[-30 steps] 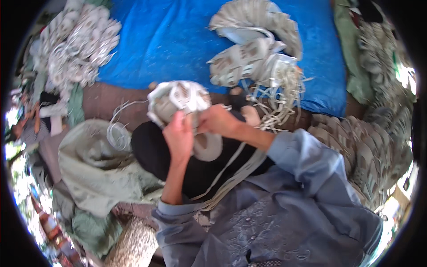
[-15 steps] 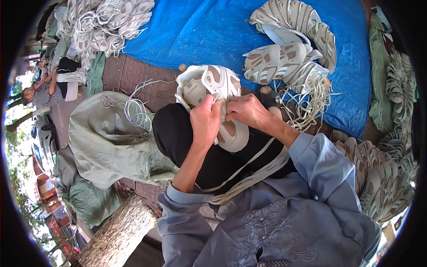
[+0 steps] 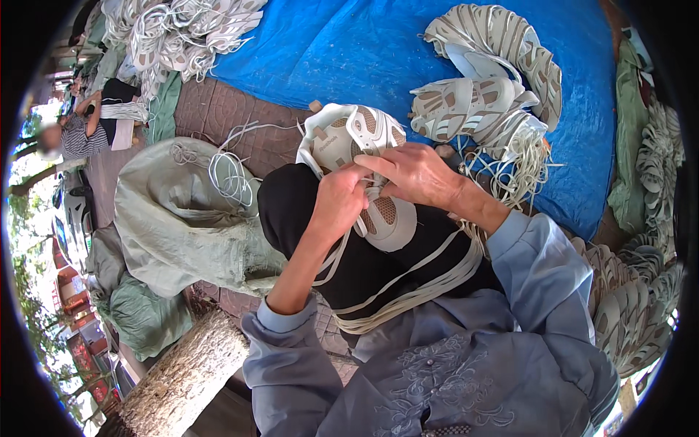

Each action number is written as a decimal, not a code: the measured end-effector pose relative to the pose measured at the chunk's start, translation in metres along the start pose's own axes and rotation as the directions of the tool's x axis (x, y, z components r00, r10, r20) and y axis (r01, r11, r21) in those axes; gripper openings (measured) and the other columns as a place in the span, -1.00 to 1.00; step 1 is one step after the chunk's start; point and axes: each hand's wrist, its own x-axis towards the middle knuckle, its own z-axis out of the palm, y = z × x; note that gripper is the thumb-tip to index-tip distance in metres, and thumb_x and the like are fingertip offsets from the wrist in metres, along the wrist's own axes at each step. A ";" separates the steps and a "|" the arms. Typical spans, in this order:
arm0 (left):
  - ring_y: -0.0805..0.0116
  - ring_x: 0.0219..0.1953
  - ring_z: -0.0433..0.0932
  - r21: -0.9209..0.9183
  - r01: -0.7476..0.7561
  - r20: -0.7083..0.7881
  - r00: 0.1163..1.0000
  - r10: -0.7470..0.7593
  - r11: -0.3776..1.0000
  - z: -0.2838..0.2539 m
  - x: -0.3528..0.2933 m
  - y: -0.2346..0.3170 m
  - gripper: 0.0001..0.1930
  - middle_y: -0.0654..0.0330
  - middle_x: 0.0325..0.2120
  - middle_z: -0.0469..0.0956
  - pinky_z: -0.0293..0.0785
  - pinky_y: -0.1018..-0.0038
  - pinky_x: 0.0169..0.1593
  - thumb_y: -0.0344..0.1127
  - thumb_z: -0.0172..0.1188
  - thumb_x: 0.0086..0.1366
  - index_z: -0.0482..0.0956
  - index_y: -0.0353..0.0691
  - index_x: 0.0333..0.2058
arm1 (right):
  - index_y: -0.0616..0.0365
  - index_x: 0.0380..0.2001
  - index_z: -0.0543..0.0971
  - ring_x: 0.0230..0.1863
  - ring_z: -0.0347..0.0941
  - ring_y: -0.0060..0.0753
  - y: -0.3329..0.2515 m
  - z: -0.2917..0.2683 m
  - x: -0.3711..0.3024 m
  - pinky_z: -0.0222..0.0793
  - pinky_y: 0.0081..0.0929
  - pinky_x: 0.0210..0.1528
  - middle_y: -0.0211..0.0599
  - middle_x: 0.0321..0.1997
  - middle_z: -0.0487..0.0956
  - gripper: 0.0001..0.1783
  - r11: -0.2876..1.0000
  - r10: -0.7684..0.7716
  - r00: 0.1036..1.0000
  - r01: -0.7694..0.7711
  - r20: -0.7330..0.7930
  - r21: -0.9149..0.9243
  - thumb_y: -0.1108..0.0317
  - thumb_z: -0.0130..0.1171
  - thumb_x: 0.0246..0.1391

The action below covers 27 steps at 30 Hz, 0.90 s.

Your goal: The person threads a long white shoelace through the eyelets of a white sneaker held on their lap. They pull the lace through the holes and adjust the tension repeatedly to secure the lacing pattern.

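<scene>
A white and beige shoe upper [image 3: 397, 227] with brown mesh panels rests across my black-trousered lap, its toe towards me. My left hand [image 3: 339, 202] is closed at the lacing, with a white shoelace [image 3: 337, 261] hanging beneath it. From the right, my right hand [image 3: 421, 175] meets it over the tongue area, fingers bent and pinching at the lace, thumb and forefinger reaching across to my left hand. Both sets of fingertips partly cover the eyelets. A bundle of loose white laces [image 3: 419, 295] lies over my thighs.
Stacked shoe uppers [image 3: 473, 105] with tangled laces lie on a blue tarp [image 3: 320, 54]; another pile [image 3: 178, 33] is far left. More uppers [image 3: 626, 309] stand at right. A pale sack [image 3: 182, 226] and a log [image 3: 186, 371] are at left. Another person [image 3: 87, 131] sits far left.
My right hand has risen and turned over the lacing, its fingers now reaching across to my left hand. A loop of lace now hangs below my left hand. The whole view has shifted slightly.
</scene>
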 end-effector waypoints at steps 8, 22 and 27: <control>0.01 -0.36 0.48 0.205 -0.123 0.004 0.992 0.125 0.971 0.009 0.006 -0.013 -0.72 0.04 -0.41 0.49 0.39 0.22 -0.31 -0.59 -0.11 0.01 0.50 -0.22 -0.32 | 0.09 -0.45 0.41 -0.51 0.44 -0.32 0.004 -0.016 0.018 0.33 -0.41 -0.45 -0.40 -0.65 0.41 -0.50 0.968 0.034 0.897 0.080 0.441 -0.239 0.06 0.33 -0.50; 0.04 -0.38 0.49 0.261 -0.180 -0.073 0.976 0.205 0.948 0.011 0.007 -0.009 -0.73 0.11 -0.42 0.49 0.38 0.23 -0.32 -0.57 -0.07 0.01 0.54 -0.14 -0.35 | 0.01 -0.72 0.38 -0.68 0.35 -0.50 0.009 -0.004 -0.009 0.23 -0.53 -0.63 -0.46 -0.77 0.34 -0.85 0.909 -0.278 0.958 0.288 0.075 -0.303 0.26 0.12 -0.43; 0.03 -0.38 0.48 0.145 -0.109 -0.037 0.993 0.116 0.983 0.009 0.007 -0.014 -0.75 0.09 -0.44 0.50 0.38 0.22 -0.34 -0.56 -0.05 0.01 0.51 -0.17 -0.34 | 0.01 -0.66 0.45 -0.68 0.39 -0.43 0.008 -0.005 -0.003 0.20 -0.50 -0.64 -0.38 -0.73 0.39 -0.81 0.967 -0.085 0.932 0.162 0.352 -0.196 0.21 0.21 -0.41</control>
